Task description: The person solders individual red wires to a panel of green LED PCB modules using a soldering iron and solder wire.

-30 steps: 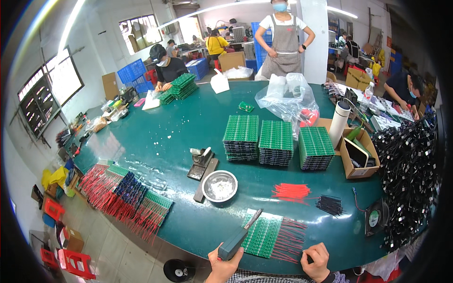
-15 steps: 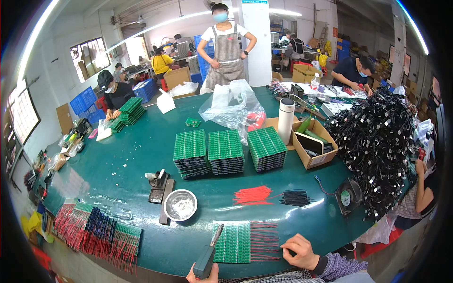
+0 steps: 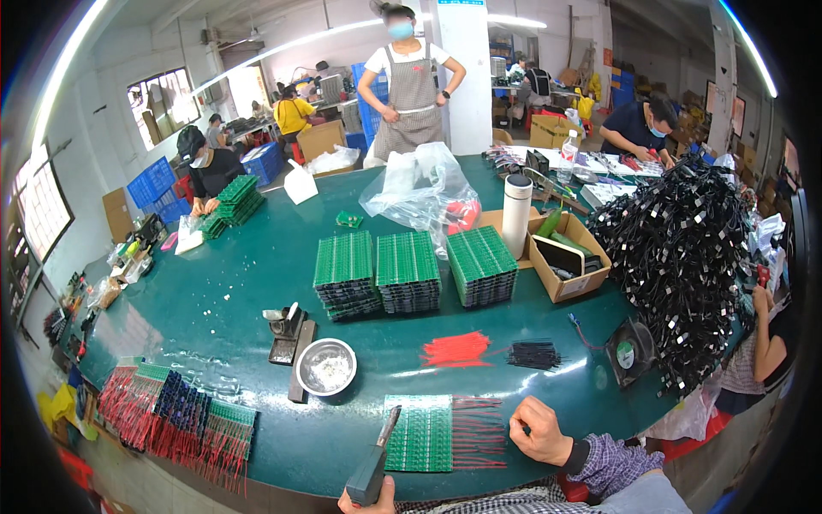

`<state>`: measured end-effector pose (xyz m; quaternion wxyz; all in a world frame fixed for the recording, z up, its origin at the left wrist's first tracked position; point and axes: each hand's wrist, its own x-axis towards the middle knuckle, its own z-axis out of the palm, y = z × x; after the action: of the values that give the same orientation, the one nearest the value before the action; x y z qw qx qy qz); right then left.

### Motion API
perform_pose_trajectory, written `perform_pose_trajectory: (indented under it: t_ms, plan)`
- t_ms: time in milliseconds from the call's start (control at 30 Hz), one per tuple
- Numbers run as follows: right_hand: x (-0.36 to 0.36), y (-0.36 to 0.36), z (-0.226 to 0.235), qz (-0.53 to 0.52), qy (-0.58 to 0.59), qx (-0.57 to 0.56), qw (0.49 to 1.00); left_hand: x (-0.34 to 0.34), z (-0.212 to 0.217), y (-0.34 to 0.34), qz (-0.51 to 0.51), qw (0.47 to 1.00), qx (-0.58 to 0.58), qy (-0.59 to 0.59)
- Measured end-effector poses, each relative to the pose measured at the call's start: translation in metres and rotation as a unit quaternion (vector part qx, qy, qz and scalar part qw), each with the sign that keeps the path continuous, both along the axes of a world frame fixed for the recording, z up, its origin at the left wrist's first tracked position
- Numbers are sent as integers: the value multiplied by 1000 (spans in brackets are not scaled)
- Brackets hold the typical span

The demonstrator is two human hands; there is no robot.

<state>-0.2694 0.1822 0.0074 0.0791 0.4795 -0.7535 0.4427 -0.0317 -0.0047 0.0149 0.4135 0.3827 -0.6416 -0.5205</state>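
My left hand (image 3: 370, 502), at the lower edge, is closed around a hand tool (image 3: 373, 467) with a blocky grey-green handle and a narrow metal tip pointing up. The tip stands over the left edge of a green circuit board panel (image 3: 419, 434). Red wires (image 3: 478, 433) stick out in a row from the panel's right side. Just right of their free ends, my right hand (image 3: 541, 431) is curled into a loose fist, apart from the panel. Whatever its fingers may hold is hidden.
Beyond the panel lie loose red wires (image 3: 456, 349), black wires (image 3: 534, 354) and a metal bowl (image 3: 326, 368). Stacked green boards (image 3: 409, 270) stand farther back. Wired panels (image 3: 175, 415) lie left; a small fan (image 3: 632, 349) and black cable heap (image 3: 685, 257) are right. Several people are around.
My right hand has moved slightly up and right from the wire ends, its fingers curling in more. The left hand still holds the tool at nearly the same spot.
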Motion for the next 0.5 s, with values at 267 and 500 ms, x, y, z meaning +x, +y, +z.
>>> perform_pose_trajectory:
  t_ms: [267, 500]
  plan:
    - [-53, -58, 24, -4, 66, -10, 998, 19, -46, -8, 72, 995, 63, 39]
    - [-87, -122, -12, -6, 118, 25, 993, 28, -39, 5, 108, 992, 71, -6]
